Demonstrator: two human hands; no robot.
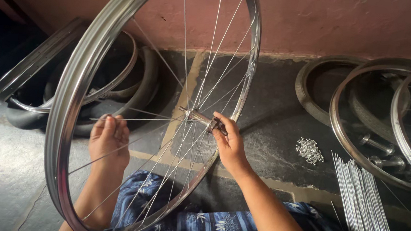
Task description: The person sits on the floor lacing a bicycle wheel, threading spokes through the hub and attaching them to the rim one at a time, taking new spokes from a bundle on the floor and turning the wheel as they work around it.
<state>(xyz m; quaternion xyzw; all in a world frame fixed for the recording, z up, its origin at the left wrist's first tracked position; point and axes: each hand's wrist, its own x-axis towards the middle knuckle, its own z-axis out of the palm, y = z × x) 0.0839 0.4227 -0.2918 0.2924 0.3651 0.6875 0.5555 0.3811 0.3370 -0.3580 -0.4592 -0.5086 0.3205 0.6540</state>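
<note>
At the far left of the frame, bare rims (35, 65) and black tyres (135, 91) are leaning against the pink wall (318, 22), while just right of them the left hand (109, 140) is reaching up inside the big steel wheel (72, 96), its grip pinching a loose spoke (137, 119) lying crosswise. At centre, the right hand (230, 144) is coming in with a bent wrist, fingers pressed around the end of the hub (200, 117), the wheel standing tilted over the lap's blue flowered cloth (207, 226). Further right on the dark stone floor (271, 134) are lying a heap of small nipples (309, 150), a sheaf of spokes (365, 208) and more rims (359, 116).
</note>
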